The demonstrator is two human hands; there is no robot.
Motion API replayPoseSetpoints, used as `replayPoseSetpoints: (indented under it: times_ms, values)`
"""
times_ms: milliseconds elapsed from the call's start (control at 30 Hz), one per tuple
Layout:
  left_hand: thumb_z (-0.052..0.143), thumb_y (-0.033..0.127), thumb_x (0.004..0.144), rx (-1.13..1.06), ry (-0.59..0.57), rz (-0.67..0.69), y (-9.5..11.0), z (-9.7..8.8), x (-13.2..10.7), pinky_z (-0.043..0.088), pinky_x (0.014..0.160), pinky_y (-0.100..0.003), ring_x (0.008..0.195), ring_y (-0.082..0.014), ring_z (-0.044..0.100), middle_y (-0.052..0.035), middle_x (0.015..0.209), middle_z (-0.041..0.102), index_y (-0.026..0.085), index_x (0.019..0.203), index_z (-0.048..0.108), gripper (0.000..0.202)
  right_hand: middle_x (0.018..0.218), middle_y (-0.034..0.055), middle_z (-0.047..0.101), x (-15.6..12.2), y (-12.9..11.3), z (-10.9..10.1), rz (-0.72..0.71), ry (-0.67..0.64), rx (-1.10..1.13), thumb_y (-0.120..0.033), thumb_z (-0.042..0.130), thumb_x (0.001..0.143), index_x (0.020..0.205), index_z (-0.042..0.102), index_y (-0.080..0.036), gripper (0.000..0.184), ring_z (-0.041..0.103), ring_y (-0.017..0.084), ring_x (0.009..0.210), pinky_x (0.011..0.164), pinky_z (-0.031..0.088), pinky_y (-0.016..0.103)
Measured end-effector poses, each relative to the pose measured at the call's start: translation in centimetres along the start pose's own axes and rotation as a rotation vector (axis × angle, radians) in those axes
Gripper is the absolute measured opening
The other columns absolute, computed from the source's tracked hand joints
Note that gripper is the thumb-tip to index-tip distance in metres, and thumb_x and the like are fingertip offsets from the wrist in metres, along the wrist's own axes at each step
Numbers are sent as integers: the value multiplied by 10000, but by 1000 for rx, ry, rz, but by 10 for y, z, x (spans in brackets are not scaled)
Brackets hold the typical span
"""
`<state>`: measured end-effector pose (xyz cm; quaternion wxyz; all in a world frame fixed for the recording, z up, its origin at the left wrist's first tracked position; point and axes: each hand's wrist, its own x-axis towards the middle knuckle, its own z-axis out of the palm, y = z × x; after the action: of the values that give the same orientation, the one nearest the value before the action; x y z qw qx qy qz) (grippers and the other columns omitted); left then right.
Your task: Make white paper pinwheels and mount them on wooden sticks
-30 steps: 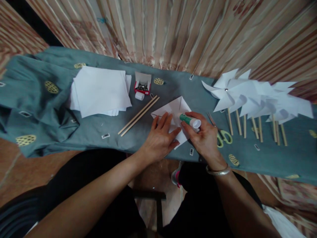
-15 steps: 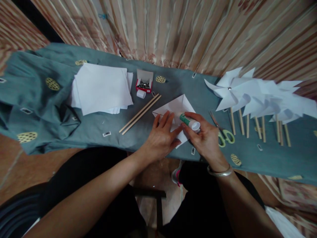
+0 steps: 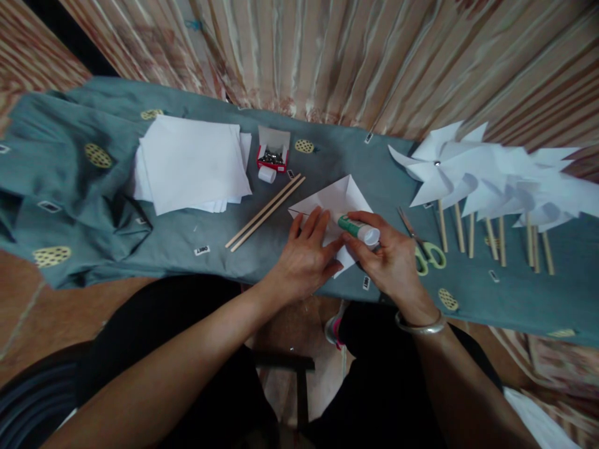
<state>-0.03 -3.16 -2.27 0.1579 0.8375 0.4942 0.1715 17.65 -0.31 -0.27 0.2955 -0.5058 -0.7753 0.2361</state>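
A folded white paper square lies on the teal cloth in front of me. My left hand rests flat on its near part, fingers stretched out. My right hand grips a green-and-white glue stick, its tip pressed onto the paper beside my left fingers. A silver bangle circles my right wrist.
Two wooden sticks lie left of the paper. A stack of white sheets, a red box of pins and a white cap sit behind. Green-handled scissors and several finished pinwheels lie to the right, before a striped curtain.
Both hands stay on the paper with the glue stick; only the view has drifted slightly, shifting everything a little right and up.
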Motion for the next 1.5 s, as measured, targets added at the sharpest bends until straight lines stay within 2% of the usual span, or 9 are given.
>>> replayPoseSetpoints:
  times_ms: [200,300,400,567,733,933,1133,1333,1500]
  values:
    - [610,351,884,10,-3,-3,-1,1,1,243,1112,-653,1436,-424,288,-234,1515,384,177,1255,616,410,1114,55,720,-1,-1,-3,-6,-20,20,-323,615,899,1170,630,-222,289,698,177,758,622,578,292]
    - [608,359,886,11,5,2,-1,2,1,245,1111,-654,1438,-415,287,-214,1519,387,189,1256,613,408,1137,60,714,-2,0,-3,-13,-31,16,-327,612,900,1178,628,-223,298,706,201,847,646,585,300]
    - [607,357,885,10,-8,-4,-1,2,1,238,1115,-649,1440,-423,278,-230,1524,371,174,1247,619,406,1138,60,715,-3,-1,-5,-33,-31,12,-320,608,901,1169,631,-223,287,701,217,932,693,593,309]
    - [604,352,885,-3,-10,-1,-1,1,1,240,1109,-662,1441,-418,279,-226,1527,371,183,1272,602,422,1106,61,724,-3,-4,-8,-4,-47,6,-335,605,899,1152,639,-221,280,704,199,829,580,574,277]
    - [596,346,890,-3,-21,-4,-1,0,1,232,1114,-659,1447,-415,265,-222,1531,362,188,1300,581,440,1096,57,729,-4,-5,-10,-6,-36,-15,-348,608,898,1151,641,-220,285,686,172,737,554,550,264]
    - [602,334,887,-8,-33,-13,0,-2,1,220,1124,-651,1454,-408,252,-208,1542,349,212,1333,559,465,1069,55,733,-5,-3,-12,9,-21,-31,-348,608,895,1138,646,-214,280,685,169,724,526,529,248]
    - [600,345,891,1,-23,-8,-1,2,0,211,1125,-655,1458,-418,235,-222,1541,339,207,1333,564,464,1049,60,742,-4,0,-12,-15,16,-62,-346,620,887,1138,644,-220,281,699,194,752,607,555,295]
    - [602,334,889,-2,-28,-6,-1,1,0,213,1123,-655,1457,-417,238,-207,1541,344,219,1355,545,484,1064,56,736,-3,1,-10,-7,13,-70,-351,607,895,1151,632,-226,286,685,180,697,600,553,301]
    - [613,313,882,-16,-21,-5,0,0,0,217,1117,-662,1454,-411,248,-207,1547,341,219,1363,538,496,1068,51,735,-2,4,-8,-28,14,-84,-348,589,909,1164,620,-246,277,711,223,862,706,572,337]
